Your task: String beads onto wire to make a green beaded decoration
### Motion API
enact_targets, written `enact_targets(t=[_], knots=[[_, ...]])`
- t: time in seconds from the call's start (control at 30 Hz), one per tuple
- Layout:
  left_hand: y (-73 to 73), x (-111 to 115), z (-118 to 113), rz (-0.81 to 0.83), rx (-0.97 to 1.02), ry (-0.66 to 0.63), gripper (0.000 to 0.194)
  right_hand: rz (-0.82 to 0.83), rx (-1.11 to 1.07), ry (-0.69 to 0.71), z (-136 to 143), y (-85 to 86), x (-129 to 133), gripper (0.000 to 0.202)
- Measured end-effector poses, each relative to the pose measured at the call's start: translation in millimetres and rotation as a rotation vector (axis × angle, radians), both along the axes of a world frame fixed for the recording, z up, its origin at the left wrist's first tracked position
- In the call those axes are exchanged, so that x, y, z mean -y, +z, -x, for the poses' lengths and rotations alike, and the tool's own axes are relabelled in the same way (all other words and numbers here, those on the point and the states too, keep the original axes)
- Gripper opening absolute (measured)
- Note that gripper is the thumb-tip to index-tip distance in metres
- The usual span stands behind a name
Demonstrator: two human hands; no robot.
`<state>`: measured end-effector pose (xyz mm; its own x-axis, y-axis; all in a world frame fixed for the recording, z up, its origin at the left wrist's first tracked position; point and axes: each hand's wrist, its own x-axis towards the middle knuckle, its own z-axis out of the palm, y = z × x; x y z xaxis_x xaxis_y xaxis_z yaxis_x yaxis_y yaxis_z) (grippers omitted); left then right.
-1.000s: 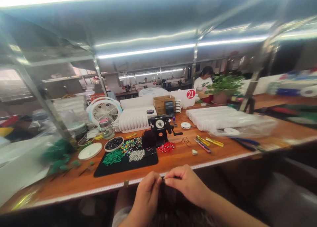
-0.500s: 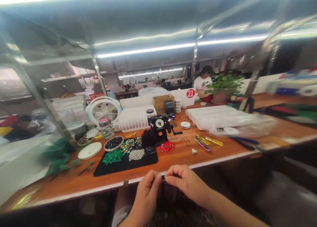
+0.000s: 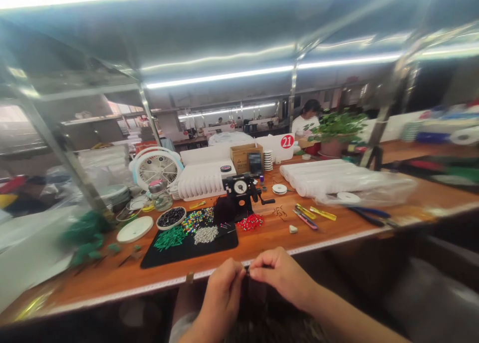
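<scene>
Two hands pinch a small dark piece below the counter's front edge.

The left hand (image 3: 220,295) and right hand (image 3: 281,275) meet fingertip to fingertip, both closed on the small dark piece (image 3: 247,269), too small to tell what it is. Beyond them on the counter (image 3: 337,228) lies a black mat (image 3: 220,243) with green, silver and mixed beads, a bowl of dark beads (image 3: 171,217) and a black hand-crank machine (image 3: 241,190).

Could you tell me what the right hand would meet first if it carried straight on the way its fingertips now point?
Probably the left hand: the right hand points leftward, its fingertips almost touching the left's around a small dark piece pinched between them.
</scene>
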<state>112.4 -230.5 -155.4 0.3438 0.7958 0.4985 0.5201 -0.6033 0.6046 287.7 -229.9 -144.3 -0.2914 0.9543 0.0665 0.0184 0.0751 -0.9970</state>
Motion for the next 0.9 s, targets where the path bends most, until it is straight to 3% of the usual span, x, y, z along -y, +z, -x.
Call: enact_targets(t=[0.17, 0.33, 0.4, 0.53, 0.63, 0.9], knots=[[-3.7, -3, 6, -0.212, -0.183, -0.009, 0.026, -0.074, 0.057, -0.034, 1, 4.7, 4, 0.015], [-6.5, -5, 9, -0.326, -0.214, 0.005, 0.027, -0.029, 0.053, -0.017, 4, 4.0, 3, 0.016], [-5.4, -3, 8, -0.261, -0.163, -0.006, 0.026, -0.072, 0.065, -0.016, 5, 3.8, 4, 0.018], [0.0, 3, 5, 0.060, 0.012, -0.003, 0.027, -0.144, 0.047, 0.000, 4, 5.3, 7, 0.026], [1.5, 6, 3, 0.120, 0.062, -0.002, 0.029, -0.145, 0.042, -0.013, 2, 7.8, 9, 0.024], [-7.9, -1, 4, -0.277, -0.098, -0.005, 0.024, 0.057, -0.071, 0.025, 1, 3.9, 4, 0.016]])
